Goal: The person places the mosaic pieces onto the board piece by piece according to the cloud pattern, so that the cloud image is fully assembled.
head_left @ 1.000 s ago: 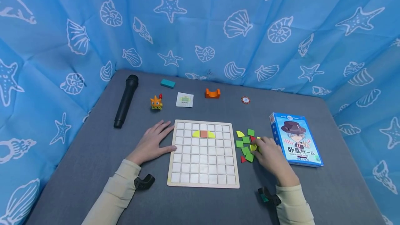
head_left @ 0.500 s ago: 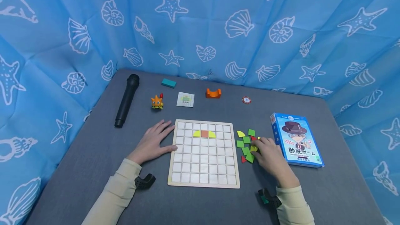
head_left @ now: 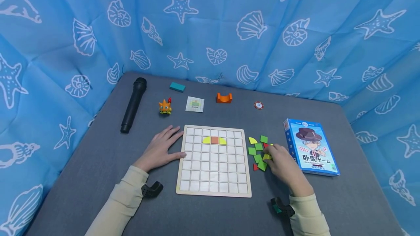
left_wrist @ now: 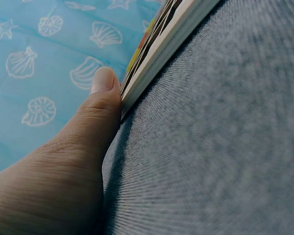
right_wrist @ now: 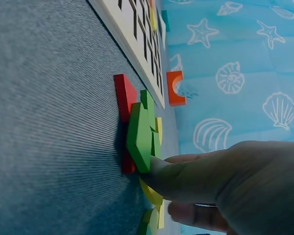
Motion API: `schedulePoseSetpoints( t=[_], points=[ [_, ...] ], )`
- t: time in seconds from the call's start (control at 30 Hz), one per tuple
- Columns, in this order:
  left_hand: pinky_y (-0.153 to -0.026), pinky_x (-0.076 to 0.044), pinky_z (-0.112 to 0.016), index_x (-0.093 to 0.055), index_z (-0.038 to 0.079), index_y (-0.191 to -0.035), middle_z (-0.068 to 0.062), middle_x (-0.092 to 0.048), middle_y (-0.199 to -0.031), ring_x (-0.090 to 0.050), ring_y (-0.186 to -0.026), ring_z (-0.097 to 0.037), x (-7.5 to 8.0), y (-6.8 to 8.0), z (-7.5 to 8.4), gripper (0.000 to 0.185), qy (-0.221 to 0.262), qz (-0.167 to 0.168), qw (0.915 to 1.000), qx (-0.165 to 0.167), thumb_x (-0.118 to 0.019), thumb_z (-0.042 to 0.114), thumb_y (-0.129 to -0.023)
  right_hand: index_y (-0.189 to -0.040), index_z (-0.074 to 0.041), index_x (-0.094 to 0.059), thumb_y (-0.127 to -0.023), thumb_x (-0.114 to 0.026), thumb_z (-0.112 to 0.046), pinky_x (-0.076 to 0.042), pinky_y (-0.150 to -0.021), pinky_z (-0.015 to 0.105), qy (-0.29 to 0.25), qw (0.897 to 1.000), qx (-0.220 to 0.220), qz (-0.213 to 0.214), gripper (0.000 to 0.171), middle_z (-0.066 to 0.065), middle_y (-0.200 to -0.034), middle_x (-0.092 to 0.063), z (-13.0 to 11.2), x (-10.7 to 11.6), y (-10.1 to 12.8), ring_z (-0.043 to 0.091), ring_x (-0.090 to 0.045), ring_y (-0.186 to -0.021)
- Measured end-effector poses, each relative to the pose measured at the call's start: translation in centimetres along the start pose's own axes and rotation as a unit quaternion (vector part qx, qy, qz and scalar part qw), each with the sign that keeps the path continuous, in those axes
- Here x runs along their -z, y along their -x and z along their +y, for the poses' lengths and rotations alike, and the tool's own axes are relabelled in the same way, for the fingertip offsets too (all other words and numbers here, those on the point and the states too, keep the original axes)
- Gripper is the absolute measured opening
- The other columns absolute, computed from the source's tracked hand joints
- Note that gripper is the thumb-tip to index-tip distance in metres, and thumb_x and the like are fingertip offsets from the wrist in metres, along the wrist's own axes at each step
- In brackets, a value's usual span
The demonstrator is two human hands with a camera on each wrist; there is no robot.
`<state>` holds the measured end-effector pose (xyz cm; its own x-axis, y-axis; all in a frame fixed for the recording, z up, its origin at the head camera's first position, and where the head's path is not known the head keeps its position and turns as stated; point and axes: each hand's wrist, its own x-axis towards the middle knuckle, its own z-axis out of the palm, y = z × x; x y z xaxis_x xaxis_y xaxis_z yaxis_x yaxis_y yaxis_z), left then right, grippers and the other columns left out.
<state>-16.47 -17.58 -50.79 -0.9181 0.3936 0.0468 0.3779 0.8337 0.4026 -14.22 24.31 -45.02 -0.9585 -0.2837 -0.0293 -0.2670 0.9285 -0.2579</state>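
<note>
Head view: flat left hand (head_left: 159, 150) touches grid board (head_left: 214, 163); right hand (head_left: 284, 167) pinches yellow piece (head_left: 266, 156) among tiles.

One grid board (head_left: 214, 177), three pieces placed (head_left: 214, 140), two hands (head_left: 159, 150).

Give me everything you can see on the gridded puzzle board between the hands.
The puzzle board is a square, pale wooden tray lying flat on the grey table, with a raised rim around a grid of white cells. Three pieces sit in its second row: an orange square flanked by two yellow quarter-rounds. The other cells show bare. The left hand lies flat beside it, thumb against its left edge. The right hand does not touch it.
</note>
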Motion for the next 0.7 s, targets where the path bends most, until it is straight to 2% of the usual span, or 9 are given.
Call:
schedulePoseSetpoints(
  t=[0.17,0.33,0.53,0.7],
  points=[
    [-0.112,-0.022,-0.056,-0.029,0.027,-0.152,-0.001,-0.025,-0.158,-0.015,-0.147,-0.028,-0.1,0.0,-0.1,0.088,-0.002,-0.004,1.0000,0.001,-0.045,0.077,-0.082,-0.103,-0.004,-0.062,-0.086,-0.070,-0.005,-0.051,-0.068,0.037,-0.018,1.000,-0.009,-0.019,0.019,0.007,-0.091,-0.058,-0.3,0.3,-0.1,0.017,-0.051,-0.074],
    [-0.112,-0.023,-0.057,-0.030,0.025,-0.152,-0.002,-0.026,-0.158,-0.016,-0.147,-0.028,0.0,0.0,0.0,0.088,-0.002,-0.003,1.0000,0.001,-0.046,0.077,-0.082,-0.111,-0.003,-0.064,-0.091,-0.064,-0.006,-0.048,-0.064,0.033,-0.019,1.000,-0.004,-0.021,0.021,0.008,-0.093,-0.058,-0.4,0.6,0.0,0.016,-0.050,-0.072],
    [-0.112,-0.023,-0.057,-0.031,0.026,-0.151,-0.002,-0.027,-0.157,-0.016,-0.147,-0.028,0.1,0.0,0.1,0.088,0.000,0.001,1.0000,0.000,-0.046,0.077,-0.082,-0.116,-0.008,-0.065,-0.095,-0.059,-0.009,-0.046,-0.063,0.030,-0.033,0.999,0.018,0.018,0.022,0.007,-0.096,-0.058,-0.7,0.8,0.0,0.015,-0.050,-0.073],
    [-0.111,-0.024,-0.057,-0.030,0.026,-0.152,-0.002,-0.026,-0.157,-0.016,-0.147,-0.028,0.1,0.1,0.0,0.088,0.001,0.002,1.0000,-0.001,-0.047,0.076,-0.082,-0.112,-0.005,-0.062,-0.092,-0.062,-0.008,-0.053,-0.071,0.037,-0.058,0.997,0.033,0.050,0.020,0.007,-0.098,-0.063,-1.4,0.7,-0.4,0.016,-0.057,-0.080]
  ],
)
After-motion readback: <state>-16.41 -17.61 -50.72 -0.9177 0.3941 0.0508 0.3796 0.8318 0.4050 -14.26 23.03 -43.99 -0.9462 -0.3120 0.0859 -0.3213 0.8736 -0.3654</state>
